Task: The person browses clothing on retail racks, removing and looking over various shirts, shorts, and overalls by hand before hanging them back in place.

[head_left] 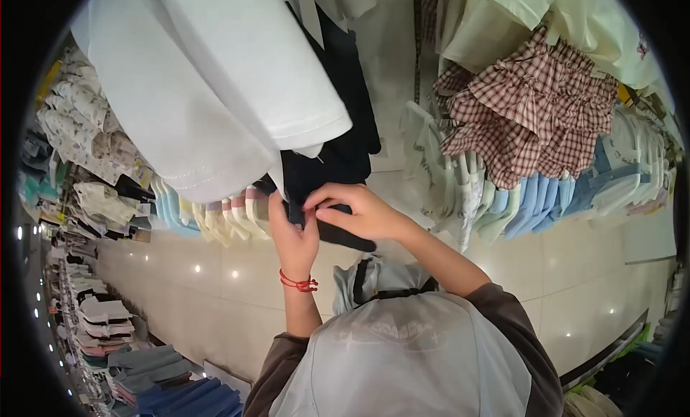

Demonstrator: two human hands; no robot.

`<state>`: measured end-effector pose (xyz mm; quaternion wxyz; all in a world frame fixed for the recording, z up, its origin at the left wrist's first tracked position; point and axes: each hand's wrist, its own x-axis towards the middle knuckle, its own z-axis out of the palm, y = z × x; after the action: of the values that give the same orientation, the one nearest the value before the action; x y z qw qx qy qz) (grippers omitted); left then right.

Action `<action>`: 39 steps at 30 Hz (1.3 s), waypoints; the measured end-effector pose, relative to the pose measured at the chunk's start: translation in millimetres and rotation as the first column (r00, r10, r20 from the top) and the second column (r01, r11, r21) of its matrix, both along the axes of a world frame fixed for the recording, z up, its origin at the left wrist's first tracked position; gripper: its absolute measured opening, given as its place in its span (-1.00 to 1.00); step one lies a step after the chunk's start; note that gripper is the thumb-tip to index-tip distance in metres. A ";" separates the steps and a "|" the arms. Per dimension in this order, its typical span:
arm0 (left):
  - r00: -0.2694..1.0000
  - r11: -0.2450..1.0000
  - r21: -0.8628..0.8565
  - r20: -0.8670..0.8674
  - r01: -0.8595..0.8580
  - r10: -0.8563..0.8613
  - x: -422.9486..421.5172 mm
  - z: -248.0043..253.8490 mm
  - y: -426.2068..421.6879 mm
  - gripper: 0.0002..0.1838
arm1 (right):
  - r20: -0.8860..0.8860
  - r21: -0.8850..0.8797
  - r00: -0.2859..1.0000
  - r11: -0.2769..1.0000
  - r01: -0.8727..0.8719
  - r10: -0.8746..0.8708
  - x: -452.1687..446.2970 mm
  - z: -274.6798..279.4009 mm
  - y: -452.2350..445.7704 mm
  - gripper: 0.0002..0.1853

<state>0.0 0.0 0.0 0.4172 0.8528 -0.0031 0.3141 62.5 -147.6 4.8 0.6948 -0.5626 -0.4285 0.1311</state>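
A black garment [332, 164] hangs in front of me, partly behind a white shirt [215, 94]. My left hand [293, 234], with a red cord bracelet [298, 282] at the wrist, pinches the garment's lower part beside the white shirt's edge. Its fingertips are partly hidden by the cloth. From the right, my right hand [359, 210] reaches in with bent fingers closed on the same black cloth, close to my left thumb. A dark strip of the garment [348, 239] hangs below my right hand.
Red checked ruffled clothes [532, 108] hang at the upper right, above a row of blue and pale garments [535, 201]. More clothes [223, 216] hang at left. Folded jeans [188, 399] lie lower left. Shiny tiled floor [208, 273] runs behind.
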 end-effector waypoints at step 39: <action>0.773 0.952 -0.294 -0.583 0.087 -0.251 7.8 -137.6 -17.8 -0.73 | -0.187 -0.852 0.661 0.455 0.259 -0.726 39.9 -184.1 -126.9 -0.38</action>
<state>7.8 -17.8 -137.6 0.5259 0.8450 0.0949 -0.0214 102.4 -274.4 -179.3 0.4809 -0.8428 0.0730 0.2303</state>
